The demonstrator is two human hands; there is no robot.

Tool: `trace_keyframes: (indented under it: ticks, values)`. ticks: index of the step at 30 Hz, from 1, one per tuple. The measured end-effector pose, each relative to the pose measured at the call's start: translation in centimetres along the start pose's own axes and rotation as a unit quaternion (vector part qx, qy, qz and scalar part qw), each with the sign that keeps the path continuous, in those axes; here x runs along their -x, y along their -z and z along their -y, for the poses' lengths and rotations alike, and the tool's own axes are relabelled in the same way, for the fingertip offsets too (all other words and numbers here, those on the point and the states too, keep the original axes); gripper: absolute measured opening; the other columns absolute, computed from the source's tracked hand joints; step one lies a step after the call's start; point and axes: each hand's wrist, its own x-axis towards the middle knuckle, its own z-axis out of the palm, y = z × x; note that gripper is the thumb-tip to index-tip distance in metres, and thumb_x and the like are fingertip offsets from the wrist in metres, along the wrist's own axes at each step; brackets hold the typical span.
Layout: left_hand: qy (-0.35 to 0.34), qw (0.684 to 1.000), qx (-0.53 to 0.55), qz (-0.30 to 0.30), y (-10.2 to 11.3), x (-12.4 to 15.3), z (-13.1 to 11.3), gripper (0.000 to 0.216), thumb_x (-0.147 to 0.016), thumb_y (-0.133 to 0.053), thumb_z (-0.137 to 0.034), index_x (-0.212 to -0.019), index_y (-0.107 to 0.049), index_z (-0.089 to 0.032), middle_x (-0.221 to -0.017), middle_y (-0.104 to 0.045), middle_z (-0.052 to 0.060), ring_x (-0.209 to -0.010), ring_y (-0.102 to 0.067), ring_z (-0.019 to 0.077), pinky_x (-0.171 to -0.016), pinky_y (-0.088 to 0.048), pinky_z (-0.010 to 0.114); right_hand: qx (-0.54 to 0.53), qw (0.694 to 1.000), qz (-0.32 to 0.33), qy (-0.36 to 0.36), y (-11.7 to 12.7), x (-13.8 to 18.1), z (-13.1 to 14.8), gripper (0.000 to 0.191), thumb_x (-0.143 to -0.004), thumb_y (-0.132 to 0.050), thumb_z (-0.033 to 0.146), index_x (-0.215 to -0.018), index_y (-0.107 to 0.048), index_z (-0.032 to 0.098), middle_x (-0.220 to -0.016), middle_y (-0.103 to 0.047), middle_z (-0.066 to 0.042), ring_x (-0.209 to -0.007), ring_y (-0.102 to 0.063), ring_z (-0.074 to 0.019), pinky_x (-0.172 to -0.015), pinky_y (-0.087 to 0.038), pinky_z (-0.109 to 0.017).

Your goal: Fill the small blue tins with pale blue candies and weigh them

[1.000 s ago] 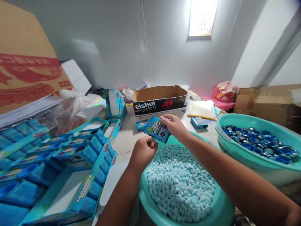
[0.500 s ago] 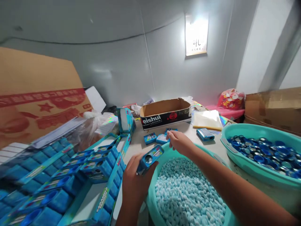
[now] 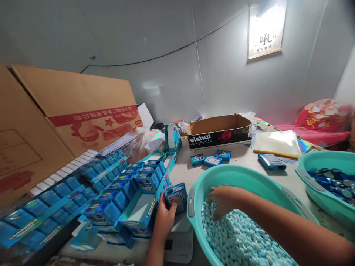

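Observation:
My left hand (image 3: 167, 209) grips a small blue candy box (image 3: 177, 195) from its left side, thumb across the printed face, just above a white scale (image 3: 184, 236). To the right stands a turquoise basin (image 3: 198, 221) holding many pale blue and white candies (image 3: 235, 236). Inside it, my right hand (image 3: 220, 201) reaches down at the left part, its bent fingers dug into the candies and their tips partly buried. Left of my left hand, blue display trays (image 3: 140, 208) hold rows of similar boxes, some showing round openings on top.
Several blue boxes (image 3: 213, 160) lie behind the basin. A second turquoise basin (image 3: 310, 177) at right holds blue and silver round pieces. An open cardboard tray (image 3: 220, 138) and plastic sheets (image 3: 277, 142) lie farther back. A large carton (image 3: 94, 114) stands at left.
My right hand has gone from above the basin's far rim down into the candies. My left hand has lowered the box and turned its printed face toward me. The view has swung left.

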Motion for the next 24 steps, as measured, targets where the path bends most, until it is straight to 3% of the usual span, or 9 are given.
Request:
trace_keyframes:
  ticks: [3, 7, 11, 14, 17, 19, 20, 22, 24]
  values:
    - [-0.018, 1.000, 0.011, -0.009, -0.3, 0.5, 0.4, 0.067, -0.080, -0.065, -0.052, -0.135, -0.046, -0.019, -0.134, -0.057, 0.016, -0.126, -0.055, 0.0285, -0.110, -0.042, 0.046, 0.030, 0.999, 0.042, -0.005, 0.3, -0.4, 0.8, 0.061, -0.067, -0.080, 0.030, -0.127, -0.067, 0.025, -0.123, -0.067, -0.011, -0.112, -0.062, -0.0367, -0.094, -0.049, -0.043]
    - [-0.066, 0.996, -0.006, -0.055, -0.5, 1.6, -0.9, 0.068, -0.082, -0.067, -0.044, -0.140, -0.042, -0.020, -0.139, -0.053, 0.015, -0.133, -0.048, 0.0287, -0.112, -0.040, 0.048, 0.040, 0.998, 0.050, -0.006, 0.2, -1.1, 1.1, 0.054, -0.066, -0.082, 0.022, -0.119, -0.071, 0.021, -0.116, -0.071, -0.010, -0.107, -0.065, -0.0345, -0.090, -0.049, -0.040]
    - [-0.183, 0.975, -0.040, -0.119, 0.2, 3.6, -1.7, 0.060, -0.086, -0.064, -0.027, -0.142, -0.040, -0.022, -0.136, -0.055, 0.015, -0.126, -0.054, 0.0251, -0.106, -0.046, 0.045, 0.040, 0.998, 0.048, -0.011, 0.2, -1.3, 0.8, 0.046, -0.067, -0.081, 0.018, -0.113, -0.074, 0.018, -0.107, -0.074, -0.010, -0.098, -0.067, -0.0316, -0.082, -0.049, -0.035]
    - [-0.365, 0.907, -0.138, -0.158, 2.4, 5.3, -2.0, 0.048, -0.082, -0.063, -0.008, -0.127, -0.053, -0.019, -0.110, -0.066, 0.009, -0.103, -0.065, 0.0184, -0.090, -0.054, 0.033, 0.041, 0.998, 0.039, -0.012, 0.4, -1.1, 0.5, 0.044, -0.067, -0.080, 0.019, -0.111, -0.074, 0.019, -0.102, -0.074, -0.009, -0.094, -0.067, -0.0289, -0.075, -0.047, -0.031]
    - [-0.513, 0.808, -0.290, -0.016, 6.2, 6.6, -2.2, 0.038, -0.078, -0.064, -0.002, -0.111, -0.060, -0.019, -0.083, -0.067, 0.001, -0.074, -0.063, 0.0128, -0.069, -0.052, 0.025, 0.046, 0.999, 0.025, -0.005, 0.6, -0.9, 0.1, 0.042, -0.068, -0.079, 0.021, -0.110, -0.074, 0.020, -0.104, -0.073, -0.007, -0.090, -0.066, -0.0256, -0.069, -0.044, -0.028]
    - [-0.518, 0.771, -0.361, 0.083, 8.7, 7.3, -2.1, 0.033, -0.080, -0.064, -0.006, -0.109, -0.059, -0.021, -0.075, -0.066, -0.002, -0.064, -0.059, 0.0112, -0.061, -0.049, 0.024, 0.048, 0.999, 0.013, 0.000, 0.6, -0.8, -0.2, 0.038, -0.069, -0.077, 0.020, -0.107, -0.075, 0.020, -0.101, -0.073, -0.006, -0.086, -0.066, -0.0230, -0.065, -0.042, -0.026]
    - [-0.502, 0.771, -0.380, 0.093, 9.8, 7.7, -1.9, 0.030, -0.081, -0.063, -0.008, -0.106, -0.059, -0.022, -0.072, -0.066, -0.003, -0.061, -0.058, 0.0105, -0.059, -0.047, 0.023, 0.047, 0.999, 0.006, 0.000, 0.7, -0.8, -0.4, 0.035, -0.069, -0.076, 0.019, -0.104, -0.075, 0.020, -0.098, -0.073, -0.006, -0.084, -0.065, -0.0219, -0.063, -0.040, -0.025]
    - [-0.453, 0.798, -0.393, 0.055, 11.2, 8.5, -0.8, 0.021, -0.083, -0.061, -0.010, -0.099, -0.058, -0.022, -0.070, -0.065, -0.004, -0.059, -0.058, 0.0098, -0.058, -0.047, 0.022, 0.040, 0.999, -0.010, 0.001, 0.7, -0.9, -0.9, 0.029, -0.070, -0.074, 0.018, -0.099, -0.076, 0.020, -0.093, -0.074, -0.004, -0.079, -0.065, -0.0199, -0.060, -0.038, -0.024]
    - [-0.395, 0.833, -0.383, -0.059, 11.6, 9.2, 1.0, 0.012, -0.083, -0.061, -0.013, -0.092, -0.057, -0.020, -0.070, -0.063, -0.002, -0.059, -0.060, 0.0102, -0.058, -0.049, 0.022, 0.032, 0.999, -0.031, 0.000, 0.8, -0.9, -1.4, 0.025, -0.071, -0.072, 0.017, -0.095, -0.076, 0.020, -0.089, -0.073, -0.003, -0.076, -0.064, -0.0185, -0.059, -0.037, -0.024]
